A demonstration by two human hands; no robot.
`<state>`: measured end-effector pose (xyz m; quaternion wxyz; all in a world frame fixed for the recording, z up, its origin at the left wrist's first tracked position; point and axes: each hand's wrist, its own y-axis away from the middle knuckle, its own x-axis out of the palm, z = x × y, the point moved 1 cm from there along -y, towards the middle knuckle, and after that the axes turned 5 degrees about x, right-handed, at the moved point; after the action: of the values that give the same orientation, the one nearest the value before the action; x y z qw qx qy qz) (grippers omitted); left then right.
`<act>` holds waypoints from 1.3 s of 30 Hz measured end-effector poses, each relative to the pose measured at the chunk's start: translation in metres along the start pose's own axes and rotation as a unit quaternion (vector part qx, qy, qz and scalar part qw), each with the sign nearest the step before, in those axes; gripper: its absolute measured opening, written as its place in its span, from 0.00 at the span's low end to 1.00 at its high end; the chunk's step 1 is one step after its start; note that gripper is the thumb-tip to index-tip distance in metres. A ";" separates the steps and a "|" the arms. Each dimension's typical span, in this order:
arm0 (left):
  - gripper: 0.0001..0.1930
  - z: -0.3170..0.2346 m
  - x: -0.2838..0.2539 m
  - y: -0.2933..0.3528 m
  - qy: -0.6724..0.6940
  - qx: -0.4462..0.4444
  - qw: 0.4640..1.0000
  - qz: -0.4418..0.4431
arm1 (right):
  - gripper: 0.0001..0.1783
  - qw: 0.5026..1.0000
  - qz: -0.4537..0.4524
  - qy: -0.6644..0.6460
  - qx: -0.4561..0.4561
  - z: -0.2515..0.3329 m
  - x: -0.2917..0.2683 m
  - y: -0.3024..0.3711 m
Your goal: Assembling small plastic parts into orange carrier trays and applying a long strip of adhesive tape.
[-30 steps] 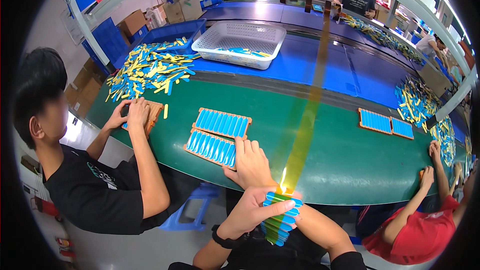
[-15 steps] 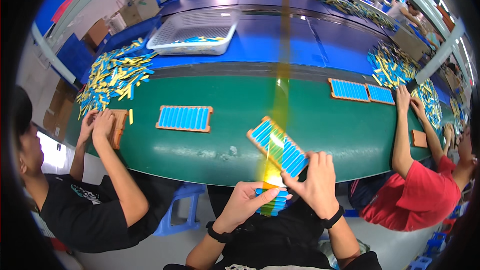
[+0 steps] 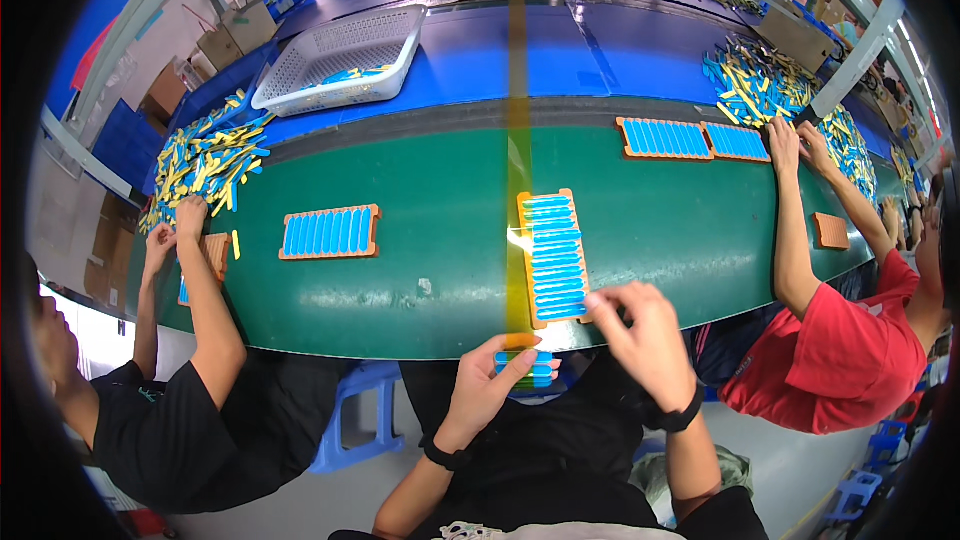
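My left hand (image 3: 483, 387), low at the table's front edge, is closed around a small bundle of blue strips (image 3: 537, 370). Just beyond it, an orange slotted tray (image 3: 567, 196) lies lengthwise away from me. A row of blue strips (image 3: 556, 252) fills its slots. My right hand (image 3: 645, 340) is at the tray's near right corner, thumb and fingertips curled against its edge; part of that grip is hidden. Farther left rests another filled orange tray (image 3: 377, 224), untouched by my hands.
Heaped blue and yellow strips (image 3: 205, 165) lie left, near a white basket (image 3: 265, 100). A similar heap (image 3: 750, 90) and two filled trays (image 3: 710, 140) are at right. Co-workers sit on both sides with hands over the green table (image 3: 440, 170). A yellowish translucent band (image 3: 517, 70) crosses the view.
The tray by my right hand has turned from slanting to nearly straight away from me. My right hand has shifted slightly; my left still grips the strips. The whole view has shifted.
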<state>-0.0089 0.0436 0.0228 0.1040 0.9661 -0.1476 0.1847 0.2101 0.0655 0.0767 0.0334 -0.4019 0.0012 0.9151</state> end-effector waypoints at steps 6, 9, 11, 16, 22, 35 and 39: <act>0.13 0.008 0.006 0.003 0.014 -0.019 0.999 0.044 | 0.28 0.993 0.006 -0.036 -0.112 -0.035 -0.014 -0.082; 0.13 0.011 0.012 0.005 0.021 -0.030 0.998 0.052 | 0.41 0.982 0.135 -0.036 -0.128 -0.031 -0.006 -0.114; 0.13 0.018 0.012 0.012 -0.058 -0.004 0.996 0.075 | 0.44 0.962 0.150 -0.067 -0.219 -0.031 0.005 -0.126; 0.14 0.031 0.009 0.020 -0.030 -0.046 0.997 0.049 | 0.44 0.965 0.166 -0.081 -0.186 -0.024 0.006 -0.118; 0.15 0.025 0.006 0.019 -0.012 -0.041 0.998 0.043 | 0.43 0.963 0.168 -0.115 -0.178 -0.020 0.011 -0.097; 0.19 0.037 0.019 0.025 0.027 -0.045 0.998 0.016 | 0.47 0.967 0.159 -0.140 -0.142 -0.021 0.015 -0.079; 0.19 0.040 0.022 0.027 0.064 -0.037 0.997 -0.029 | 0.47 0.968 0.149 -0.157 -0.125 -0.021 0.013 -0.075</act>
<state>0.0147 0.0025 -0.0017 0.1543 0.9516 -0.1192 0.2376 0.2215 0.1400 0.0552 -0.1545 -0.2492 -0.0589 0.9542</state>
